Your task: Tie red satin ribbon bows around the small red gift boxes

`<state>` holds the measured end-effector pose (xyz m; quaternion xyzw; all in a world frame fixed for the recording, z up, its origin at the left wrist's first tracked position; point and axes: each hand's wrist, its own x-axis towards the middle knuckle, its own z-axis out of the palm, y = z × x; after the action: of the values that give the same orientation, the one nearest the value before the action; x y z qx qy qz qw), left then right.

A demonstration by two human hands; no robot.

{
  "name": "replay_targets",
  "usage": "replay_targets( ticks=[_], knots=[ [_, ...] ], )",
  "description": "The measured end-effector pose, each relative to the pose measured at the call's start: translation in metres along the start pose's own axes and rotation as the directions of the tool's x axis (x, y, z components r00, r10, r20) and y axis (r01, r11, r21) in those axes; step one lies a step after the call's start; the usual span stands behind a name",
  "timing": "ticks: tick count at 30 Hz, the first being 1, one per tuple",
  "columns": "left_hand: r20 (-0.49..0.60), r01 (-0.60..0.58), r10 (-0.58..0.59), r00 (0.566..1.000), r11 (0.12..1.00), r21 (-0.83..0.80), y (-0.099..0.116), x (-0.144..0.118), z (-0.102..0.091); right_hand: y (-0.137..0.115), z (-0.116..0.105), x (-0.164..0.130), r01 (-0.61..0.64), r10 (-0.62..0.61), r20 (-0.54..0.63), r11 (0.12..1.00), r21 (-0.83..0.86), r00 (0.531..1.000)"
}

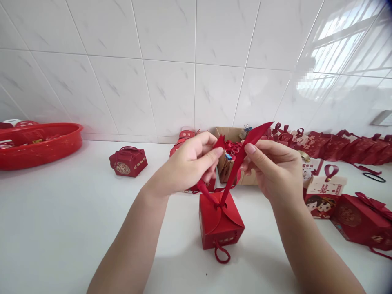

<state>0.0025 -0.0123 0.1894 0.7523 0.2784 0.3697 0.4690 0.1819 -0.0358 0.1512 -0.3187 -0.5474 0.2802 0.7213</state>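
Note:
A small red gift box [219,222] with folded petal flaps stands on the white counter [61,228] in front of me. A red ribbon [237,163] rises from its top in two tails. My left hand [190,161] pinches the left tail above the box. My right hand [272,167] pinches the right tail, whose pointed end sticks up past my fingers. A loop of red cord hangs from the box's front.
A red plastic basin [39,147] sits at the far left. One finished red box [128,162] stands behind my left arm. A brown cardboard box [228,134] of ribbons is against the tiled wall. Several red boxes [361,222] and tags crowd the right side.

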Motion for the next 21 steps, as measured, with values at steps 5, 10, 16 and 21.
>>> replay_targets(
  ticks=[5,10,16,21],
  knots=[
    [0.221,0.083,-0.207,0.953,0.88,0.468,-0.011,0.007,0.006,0.0,-0.001,0.001,0.0,0.0,0.011,1.0,-0.002,1.0],
    [0.282,0.143,-0.459,0.843,0.696,0.703,-0.035,0.019,0.025,0.0,-0.001,0.002,0.001,-0.001,0.004,1.0,-0.026,1.0],
    [0.37,0.081,-0.526,0.766,0.651,0.755,-0.043,0.027,0.038,0.0,-0.002,0.003,0.012,-0.012,0.014,1.0,-0.019,1.0],
    [0.404,0.061,-0.589,0.701,0.613,0.788,-0.047,0.031,0.032,-0.001,-0.005,0.006,0.031,-0.032,-0.004,0.999,-0.038,0.999]
  ],
)
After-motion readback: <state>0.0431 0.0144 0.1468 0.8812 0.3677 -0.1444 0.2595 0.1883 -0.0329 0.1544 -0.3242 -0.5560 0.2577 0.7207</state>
